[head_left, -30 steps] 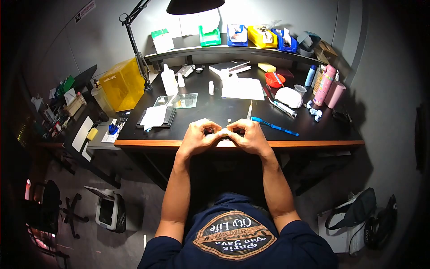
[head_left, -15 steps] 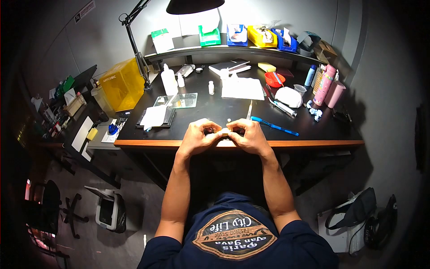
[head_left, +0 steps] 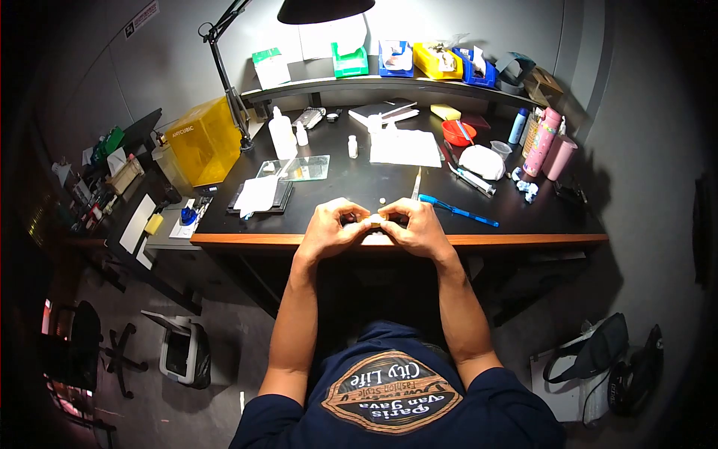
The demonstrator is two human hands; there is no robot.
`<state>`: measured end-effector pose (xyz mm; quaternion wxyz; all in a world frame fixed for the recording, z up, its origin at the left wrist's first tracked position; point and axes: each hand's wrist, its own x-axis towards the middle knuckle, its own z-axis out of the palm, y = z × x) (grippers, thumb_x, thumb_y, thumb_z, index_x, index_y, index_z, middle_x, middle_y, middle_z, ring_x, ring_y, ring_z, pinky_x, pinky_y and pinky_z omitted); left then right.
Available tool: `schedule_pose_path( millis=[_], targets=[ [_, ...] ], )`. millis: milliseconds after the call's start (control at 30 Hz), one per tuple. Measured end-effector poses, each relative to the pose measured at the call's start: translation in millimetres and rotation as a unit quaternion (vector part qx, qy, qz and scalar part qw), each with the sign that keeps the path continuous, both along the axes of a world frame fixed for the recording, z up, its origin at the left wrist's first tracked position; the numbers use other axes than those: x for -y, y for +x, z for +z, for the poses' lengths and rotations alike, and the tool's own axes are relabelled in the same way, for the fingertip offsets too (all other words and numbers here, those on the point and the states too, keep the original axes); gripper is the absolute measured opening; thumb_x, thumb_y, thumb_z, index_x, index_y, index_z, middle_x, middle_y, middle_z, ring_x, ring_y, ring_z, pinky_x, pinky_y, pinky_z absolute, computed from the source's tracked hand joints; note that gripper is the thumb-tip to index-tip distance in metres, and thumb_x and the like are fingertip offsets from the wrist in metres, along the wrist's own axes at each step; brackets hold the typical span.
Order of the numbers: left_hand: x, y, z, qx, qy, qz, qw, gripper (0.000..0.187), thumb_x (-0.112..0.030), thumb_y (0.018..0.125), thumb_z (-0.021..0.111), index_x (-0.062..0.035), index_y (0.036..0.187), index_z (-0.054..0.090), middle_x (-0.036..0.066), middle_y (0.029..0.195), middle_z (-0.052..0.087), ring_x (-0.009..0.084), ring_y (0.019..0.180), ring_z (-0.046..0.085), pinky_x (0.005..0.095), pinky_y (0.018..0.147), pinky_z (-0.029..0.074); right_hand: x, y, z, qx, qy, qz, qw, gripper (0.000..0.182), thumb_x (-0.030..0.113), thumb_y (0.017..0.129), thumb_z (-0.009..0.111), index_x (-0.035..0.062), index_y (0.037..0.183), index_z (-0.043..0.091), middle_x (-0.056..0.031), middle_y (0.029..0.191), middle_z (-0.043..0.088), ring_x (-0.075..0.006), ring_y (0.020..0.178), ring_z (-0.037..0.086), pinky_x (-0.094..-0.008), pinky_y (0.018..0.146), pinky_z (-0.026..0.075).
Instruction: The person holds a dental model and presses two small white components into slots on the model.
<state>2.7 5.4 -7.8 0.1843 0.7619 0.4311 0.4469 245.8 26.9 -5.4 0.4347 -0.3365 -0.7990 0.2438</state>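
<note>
At the desk's front edge, my left hand (head_left: pixel 336 226) and my right hand (head_left: pixel 409 228) meet, their fingertips pinched on a small pale yellowish piece (head_left: pixel 376 220). Most of the piece is hidden by the fingers, and I cannot tell its kind. Just beyond the fingertips lies a tiny whitish bit (head_left: pixel 382 200). A thin pointed tool (head_left: pixel 416 184) rests on the desk past my right hand. To the right of that hand lies a blue pen-like tool (head_left: pixel 460 211).
On the black desk (head_left: pixel 351 183) are a glass plate (head_left: pixel 308 168), white paper sheets (head_left: pixel 406 148), white bottles (head_left: pixel 283 135), a red bowl (head_left: pixel 458 133) and a white cloth bundle (head_left: pixel 482 162). A lamp (head_left: pixel 325 9) hangs over the back; coloured bins (head_left: pixel 437 61) line the shelf.
Both hands stay at the desk edge in nearly the same pose. The small piece between the fingertips looks slightly turned, showing more yellow.
</note>
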Motion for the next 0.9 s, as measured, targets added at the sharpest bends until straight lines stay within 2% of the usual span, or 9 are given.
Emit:
schedule_pose_path(
  millis=[133,233,333,433,633,833,900],
  targets=[
    [2.1,0.5,2.3,-0.003,0.0,0.003,1.0,0.037,-0.028,0.09,0.095,-0.0004,0.111,0.083,0.008,0.092,0.08,0.0113,0.081,0.072,0.0289,0.077,0.06,-0.8,-0.2,-1.4,-0.007,0.003,0.0,1.0,0.03,0.02,0.091,0.087,-0.002,0.109,0.082,-0.0204,0.104,0.082,-0.0312,0.096,0.082,-0.0393,0.087,0.063],
    [1.7,2.2,0.4,0.057,-0.032,-0.015,0.998,0.038,-0.029,0.09,0.095,-0.0001,0.111,0.083,0.009,0.094,0.08,0.0116,0.083,0.072,0.0296,0.078,0.06,1.5,0.0,2.8,0.008,0.001,0.0,1.0,0.029,0.021,0.091,0.087,-0.002,0.108,0.082,-0.0207,0.104,0.082,-0.0318,0.095,0.081,-0.0394,0.087,0.063],
    [2.9,0.8,3.7,-0.003,-0.03,0.003,1.0,0.041,-0.031,0.09,0.094,0.0003,0.112,0.082,0.009,0.094,0.08,0.0121,0.083,0.073,0.0305,0.078,0.061,-1.4,-1.1,-3.4,-0.025,0.012,0.002,1.0,0.029,0.022,0.091,0.087,-0.0019,0.107,0.082,-0.0209,0.103,0.081,-0.0324,0.095,0.081,-0.0397,0.087,0.063],
    [0.7,0.1,-0.1,0.005,-0.011,0.004,1.0,0.042,-0.033,0.09,0.094,0.0006,0.113,0.082,0.01,0.095,0.08,0.0122,0.085,0.073,0.0308,0.079,0.061,-1.4,0.7,-1.9,0.009,0.035,0.005,0.999,0.03,0.018,0.094,0.087,-0.0057,0.112,0.08,-0.0169,0.101,0.082,-0.0223,0.09,0.08,-0.0344,0.084,0.063],
    [-1.6,-3.1,0.3,-0.033,-0.007,0.002,0.999,0.046,-0.032,0.089,0.095,0.0001,0.118,0.081,0.01,0.097,0.081,0.0124,0.087,0.073,0.0307,0.081,0.061,-2.3,-0.7,-4.6,-0.008,0.047,-0.004,0.999,0.03,0.019,0.095,0.086,-0.0057,0.111,0.081,-0.0174,0.101,0.081,-0.0224,0.09,0.08,-0.0348,0.083,0.063],
    [0.0,-0.1,-0.1,0.018,-0.014,-0.004,1.0,0.044,-0.029,0.09,0.094,0.0004,0.119,0.081,0.01,0.097,0.081,0.012,0.087,0.073,0.0303,0.082,0.061,-0.1,0.4,0.1,0.014,0.023,-0.003,1.0,0.03,0.019,0.095,0.086,-0.0057,0.111,0.081,-0.0179,0.101,0.081,-0.023,0.09,0.081,-0.0353,0.084,0.064],
    [0.3,-1.3,1.5,-0.015,-0.009,0.0,1.0,0.043,-0.028,0.09,0.094,0.0006,0.119,0.081,0.01,0.097,0.081,0.0119,0.087,0.073,0.0302,0.082,0.061,-1.4,-0.1,-3.1,-0.003,0.035,0.0,0.999,0.031,0.019,0.095,0.086,-0.0059,0.112,0.08,-0.0181,0.101,0.081,-0.0231,0.091,0.081,-0.0351,0.084,0.063]
  ],
)
